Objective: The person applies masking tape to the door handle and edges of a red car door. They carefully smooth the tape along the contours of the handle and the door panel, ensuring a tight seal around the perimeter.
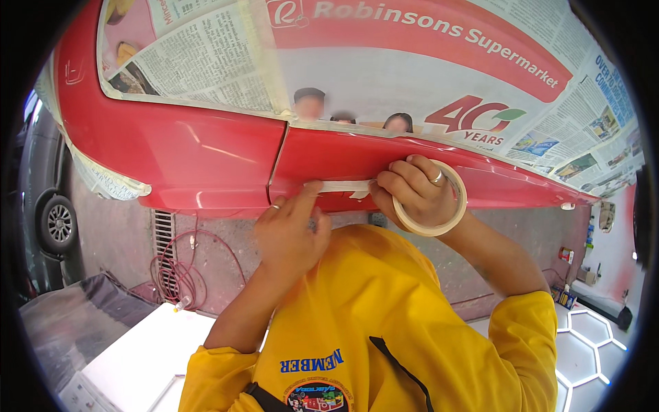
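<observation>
Had my left hand (292, 230) kinda loose, thumb off the index, fingertip on one end of the tape strip (343, 185) along the red car panel (206, 154). My right hand (417, 192), at the other end, gripped the tape roll (461, 198).

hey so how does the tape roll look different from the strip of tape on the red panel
The tape roll is a round ring, while the tape strip is a narrow, roughly straight band.
The roll is at the right hand; the strip runs along the red panel, between both hands' fingertips.
The roll looks cream, the strip whiter.
Both are pale.
</observation>
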Tool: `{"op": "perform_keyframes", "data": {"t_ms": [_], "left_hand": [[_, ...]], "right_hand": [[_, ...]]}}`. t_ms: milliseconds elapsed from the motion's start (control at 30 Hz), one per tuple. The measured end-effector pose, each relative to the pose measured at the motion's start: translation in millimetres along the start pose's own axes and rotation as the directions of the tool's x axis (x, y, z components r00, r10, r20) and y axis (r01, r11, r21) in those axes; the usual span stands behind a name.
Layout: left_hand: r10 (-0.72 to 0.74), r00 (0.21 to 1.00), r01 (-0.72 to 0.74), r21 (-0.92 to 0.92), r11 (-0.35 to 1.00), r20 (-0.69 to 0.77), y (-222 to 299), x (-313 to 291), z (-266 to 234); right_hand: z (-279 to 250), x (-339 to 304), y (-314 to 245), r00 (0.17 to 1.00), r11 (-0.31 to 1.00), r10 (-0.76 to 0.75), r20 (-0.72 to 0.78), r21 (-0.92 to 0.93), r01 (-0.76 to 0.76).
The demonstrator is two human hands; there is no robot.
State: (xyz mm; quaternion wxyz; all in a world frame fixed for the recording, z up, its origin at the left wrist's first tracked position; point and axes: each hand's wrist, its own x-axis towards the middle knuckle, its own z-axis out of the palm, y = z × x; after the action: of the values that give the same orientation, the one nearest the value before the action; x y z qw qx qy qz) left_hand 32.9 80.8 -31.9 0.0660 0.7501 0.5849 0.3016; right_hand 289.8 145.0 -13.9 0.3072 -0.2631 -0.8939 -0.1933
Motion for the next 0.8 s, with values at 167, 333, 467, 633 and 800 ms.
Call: {"op": "perform_keyframes", "data": {"t_ms": [167,333,467,633,800], "left_hand": [[0.027,1.0,-0.027,0.085,0.996,0.004,-2.4,2.3,-2.7],[-0.033,0.999,0.033,0.013,0.999,0.011,-3.4,-4.3,-3.9],[-0.004,0.999,0.002,-0.042,0.999,-0.045,-2.7,0.0,1.6],[0.136,0.985,-0.138,-0.012,0.99,-0.11,-2.8,7.9,1.5],[0.183,0.98,-0.179,0.05,0.983,-0.073,3.2,14.1,2.8]], "right_hand": [[-1.9,1.3,0.4,1.0,1.0,-0.002,0.009,0.003,0.002],[-1.9,-1.2,3.1,1.0,1.0,-0.015,-0.002,0.02,0.015],[-0.9,-9.4,4.5,1.0,1.0,-0.001,-0.01,0.029,0.001],[-4.8,-9.1,4.5,1.0,1.0,-0.002,-0.001,0.021,0.002],[-2.4,-9.3,5.2,1.0,0.999,0.009,0.0,0.036,-0.009]]}}
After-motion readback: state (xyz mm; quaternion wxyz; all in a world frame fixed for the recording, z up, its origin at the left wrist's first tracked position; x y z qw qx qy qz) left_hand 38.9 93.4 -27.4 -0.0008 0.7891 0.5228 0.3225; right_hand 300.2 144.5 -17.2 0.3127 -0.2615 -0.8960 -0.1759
